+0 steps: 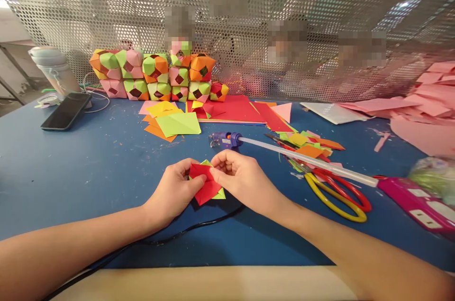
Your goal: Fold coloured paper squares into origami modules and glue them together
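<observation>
Hands, two (174, 192) (238, 175), on one folded paper piece (205, 185).

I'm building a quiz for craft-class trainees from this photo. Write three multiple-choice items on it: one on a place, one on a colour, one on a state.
1. Where does the phone lie?
A. far left of the table
B. under the scissors
C. on the stacked paper cubes

2. What colours is the folded paper piece in the hands?
A. blue and white
B. red and green
C. all pink

3. How is the folded piece held?
A. pinched by both hands
B. by the left hand alone
C. lying untouched

Key:
1 A: the phone lies on the blue table at far left.
2 B: the folded paper piece is red with green corners.
3 A: the left hand and right hand both grip it.
</observation>
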`<state>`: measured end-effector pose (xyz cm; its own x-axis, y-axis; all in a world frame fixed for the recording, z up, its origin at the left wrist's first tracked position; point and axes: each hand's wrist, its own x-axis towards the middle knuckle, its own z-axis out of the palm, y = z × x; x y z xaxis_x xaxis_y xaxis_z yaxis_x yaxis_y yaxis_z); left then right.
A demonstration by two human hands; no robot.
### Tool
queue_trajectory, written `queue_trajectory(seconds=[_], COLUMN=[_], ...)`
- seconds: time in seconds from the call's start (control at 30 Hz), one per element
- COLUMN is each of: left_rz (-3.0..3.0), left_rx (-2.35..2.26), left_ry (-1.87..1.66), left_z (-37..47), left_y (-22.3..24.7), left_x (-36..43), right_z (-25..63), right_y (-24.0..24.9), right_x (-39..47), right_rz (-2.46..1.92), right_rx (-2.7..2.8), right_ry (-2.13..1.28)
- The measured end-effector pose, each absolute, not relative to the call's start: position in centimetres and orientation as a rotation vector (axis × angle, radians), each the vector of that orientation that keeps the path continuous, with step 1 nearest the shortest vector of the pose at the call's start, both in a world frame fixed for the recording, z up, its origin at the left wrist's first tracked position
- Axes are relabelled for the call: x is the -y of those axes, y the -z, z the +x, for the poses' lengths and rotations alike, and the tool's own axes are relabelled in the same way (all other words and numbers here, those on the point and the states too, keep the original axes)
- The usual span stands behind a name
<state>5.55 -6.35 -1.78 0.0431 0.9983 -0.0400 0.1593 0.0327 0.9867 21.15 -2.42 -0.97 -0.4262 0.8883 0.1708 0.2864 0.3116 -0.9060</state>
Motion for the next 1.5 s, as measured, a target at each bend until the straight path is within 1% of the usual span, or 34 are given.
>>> queue_trajectory(seconds=[0.17,0.43,0.7,0.93,1.17,1.23,1.4,1.5], left_rz=[1.273,1.201,1.007,0.993,1.014,1.081,1.229,1.303], left_rx=[-1.276,-1.225,-1.063,-1.042,-1.084,-1.132,-1.241,-1.293], left_ry=[-1.067,-1.211,-1.191,-1.157,-1.124,-1.136,-1.168,-1.138], left_z=[5.56,5.29,5.08,4.99,4.97,4.91,4.86,4.91], left_y=[1.49,1.5,1.67,1.53,1.47,1.54,1.5,1.52], left_x=[6.37,6.11,5.82,5.7,5.76,5.76,5.8,5.88], right_z=[20.79,20.64,20.77,21.08,21.18,21.23,21.19,20.98], right_y=[1.33,1.52,1.25,1.1,1.2,1.08,0.84,0.99], right_x=[2.29,2.32,2.33,2.32,2.49,2.57,2.7,2.7], right_rz=[-1.067,-1.039,-0.911,-0.954,-0.85,-0.823,-0.917,-0.941], right_rx=[1.844,1.831,1.857,1.974,2.107,2.111,2.05,2.095], right_ry=[-1.085,-1.119,-1.189,-1.075,-0.788,-0.784,-0.931,-0.859])
